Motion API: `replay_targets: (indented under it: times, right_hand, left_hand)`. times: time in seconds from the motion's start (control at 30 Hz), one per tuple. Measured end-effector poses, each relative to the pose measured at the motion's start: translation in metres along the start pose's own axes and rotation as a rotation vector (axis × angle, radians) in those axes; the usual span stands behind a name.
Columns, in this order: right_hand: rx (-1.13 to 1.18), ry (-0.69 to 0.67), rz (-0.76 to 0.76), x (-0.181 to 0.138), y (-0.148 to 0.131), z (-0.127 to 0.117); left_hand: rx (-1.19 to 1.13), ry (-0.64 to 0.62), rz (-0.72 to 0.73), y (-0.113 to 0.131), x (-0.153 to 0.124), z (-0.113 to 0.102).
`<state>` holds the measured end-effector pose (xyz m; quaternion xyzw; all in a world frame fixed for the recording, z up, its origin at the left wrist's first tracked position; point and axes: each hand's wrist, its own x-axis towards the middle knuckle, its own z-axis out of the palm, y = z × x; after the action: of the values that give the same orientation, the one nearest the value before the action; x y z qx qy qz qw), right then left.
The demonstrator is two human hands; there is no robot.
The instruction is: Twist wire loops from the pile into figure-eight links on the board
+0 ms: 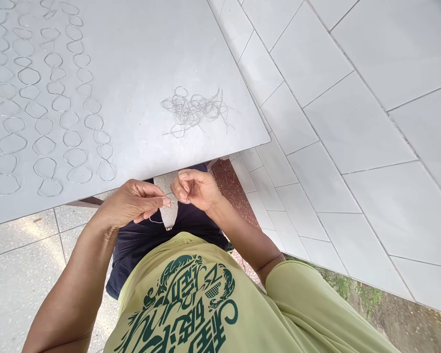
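Observation:
Between my two hands, over my lap, is a thin piece of wire (155, 221). My left hand (134, 203) pinches it between thumb and forefinger, and a curved end hangs below the fingers. With curled fingers my right hand (196, 189) grips the other part of the same wire, close beside the left. On the table (139, 63) in front, a loose tangle of thin wires (194, 110) lies near the right corner. Several rows of wire figure-eight loops (46, 169) are laid out at the left of the table.
A white tiled wall (327, 127) runs along the right side, close to the table's corner. The table's near edge lies just beyond my hands. Below is a speckled tiled floor (22, 255), with a reddish strip (233, 191) at the wall's foot.

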<state>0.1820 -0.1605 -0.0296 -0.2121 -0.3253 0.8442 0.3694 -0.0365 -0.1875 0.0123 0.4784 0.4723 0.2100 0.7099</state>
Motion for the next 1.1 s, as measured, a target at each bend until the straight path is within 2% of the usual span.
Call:
replay_targets:
  times: [0.07,0.13,0.27,0.33,0.47,0.6,0.83,0.97,1.1]
  right_hand:
    - [-0.035,0.030,0.017,0.000,-0.001,0.000]
    - [-0.155,0.127,-0.009,-0.003,-0.002,0.001]
    - [-0.591,0.389,-0.180,-0.014,0.000,0.005]
    - [-0.750,0.445,-0.235,-0.017,0.003,0.007]
    - [-0.924,0.462,-0.257,-0.015,0.007,0.005]
    - [-0.996,0.457,-0.285,-0.010,0.008,0.003]
    - [-1.057,0.437,-0.305,-0.011,0.004,0.008]
    - [-0.977,0.396,-0.280,-0.011,0.001,0.008]
    - [-1.043,0.366,-0.286,-0.010,-0.004,0.008]
  left_hand:
    - [-0.003,0.012,-0.005,0.000,0.000,0.002]
    - [-0.016,0.054,0.000,0.000,-0.001,0.003]
    - [-0.012,0.183,0.002,0.002,-0.006,0.007]
    - [0.035,0.226,-0.003,0.005,-0.009,0.010]
    - [0.162,0.247,-0.024,0.010,-0.011,0.016]
    - [0.197,0.225,-0.032,0.009,-0.011,0.016]
    - [0.104,0.197,0.017,0.002,-0.007,0.013]
    - [0.034,0.157,0.019,-0.001,-0.004,0.010]
    - [-0.005,0.093,0.003,-0.003,0.002,0.003]
